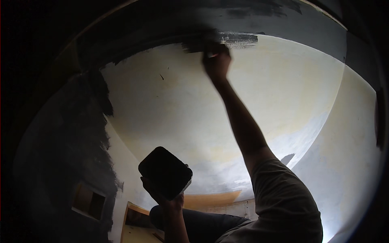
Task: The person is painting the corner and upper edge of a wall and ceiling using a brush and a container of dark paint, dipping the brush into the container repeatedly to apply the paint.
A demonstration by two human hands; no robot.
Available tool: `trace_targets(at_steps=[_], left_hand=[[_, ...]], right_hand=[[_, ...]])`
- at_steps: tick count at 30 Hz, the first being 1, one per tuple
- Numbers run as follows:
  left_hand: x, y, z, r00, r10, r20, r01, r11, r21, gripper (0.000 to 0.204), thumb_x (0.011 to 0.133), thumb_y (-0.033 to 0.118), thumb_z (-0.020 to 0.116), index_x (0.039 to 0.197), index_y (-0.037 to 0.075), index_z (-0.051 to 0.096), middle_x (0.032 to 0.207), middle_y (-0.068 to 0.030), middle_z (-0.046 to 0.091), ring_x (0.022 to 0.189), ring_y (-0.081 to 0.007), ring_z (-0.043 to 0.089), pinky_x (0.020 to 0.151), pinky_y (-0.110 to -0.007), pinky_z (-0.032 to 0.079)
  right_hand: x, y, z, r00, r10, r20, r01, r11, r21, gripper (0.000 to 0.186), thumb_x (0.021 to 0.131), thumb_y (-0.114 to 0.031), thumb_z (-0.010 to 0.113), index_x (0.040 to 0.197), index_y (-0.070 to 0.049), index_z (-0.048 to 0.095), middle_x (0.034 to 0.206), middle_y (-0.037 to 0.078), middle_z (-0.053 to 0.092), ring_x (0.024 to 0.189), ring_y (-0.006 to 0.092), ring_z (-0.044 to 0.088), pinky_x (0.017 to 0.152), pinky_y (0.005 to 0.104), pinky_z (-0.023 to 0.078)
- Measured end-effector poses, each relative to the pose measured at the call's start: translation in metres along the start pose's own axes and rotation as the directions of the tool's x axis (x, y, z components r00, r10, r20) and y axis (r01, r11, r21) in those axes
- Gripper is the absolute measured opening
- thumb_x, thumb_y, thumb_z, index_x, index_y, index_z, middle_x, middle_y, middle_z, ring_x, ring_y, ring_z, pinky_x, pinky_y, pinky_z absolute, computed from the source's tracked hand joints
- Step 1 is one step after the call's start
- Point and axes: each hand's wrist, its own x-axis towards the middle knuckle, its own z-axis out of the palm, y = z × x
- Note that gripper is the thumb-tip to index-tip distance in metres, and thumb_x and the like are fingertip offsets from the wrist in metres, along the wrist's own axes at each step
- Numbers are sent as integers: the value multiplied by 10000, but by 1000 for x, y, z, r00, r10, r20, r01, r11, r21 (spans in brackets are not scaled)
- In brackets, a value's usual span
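Observation:
My right arm reaches up to the pale wall [227,105], and my right hand [217,65] is closed around a paintbrush [211,40]. The brush is dark and blurred, lying against a dark grey paint band [133,42] along the wall's top. Streaky, thin strokes [239,39] show just right of the hand. Lower down, my left hand [172,201] grips a dark paint container [166,172] with rounded corners, holding it from below and from its left side. The inside of the container looks black, so its contents cannot be made out.
Dark paint with a ragged edge covers the left wall [69,133], which has a small rectangular recess [89,200]. An orange-brown panel [212,199] and a wood-framed opening [135,218] are low down. My bent leg [206,220] shows below. Bright light falls at lower right.

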Motion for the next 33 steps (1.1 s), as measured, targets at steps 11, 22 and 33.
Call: trace_targets(at_steps=[11, 22, 33], left_hand=[[-1, 7, -5, 1000, 21, -19, -19, 994, 111, 766, 979, 703, 431, 1476, 121, 471, 1245, -151, 665, 986, -383, 723, 842, -583, 613], [-2, -6, -10, 990, -140, -14, 139, 988, -66, 792, 963, 722, 449, 1495, 135, 456, 1285, -159, 651, 1000, -447, 712, 824, -583, 621], [-10, -6, -11, 994, -101, -39, 100, 995, -31, 806, 956, 738, 440, 1489, 134, 467, 1260, -166, 665, 1011, -431, 708, 819, -577, 611]], right_hand=[[19, 53, -11, 983, -125, -133, 149, 971, 189, 156, 848, -26, 763, 998, -70, 767, 985, 93, 766, 903, 263, 733, 825, 361, 581], [78, 78, -132, 876, -215, -432, 144, 971, -191, 123, 880, 38, 716, 968, -20, 780, 905, 91, 794, 848, 180, 769, 704, 276, 557], [12, 27, -49, 974, 2, -225, 69, 949, 307, 143, 903, -58, 763, 1033, -8, 735, 1019, 98, 763, 873, 168, 715, 754, 289, 542]])
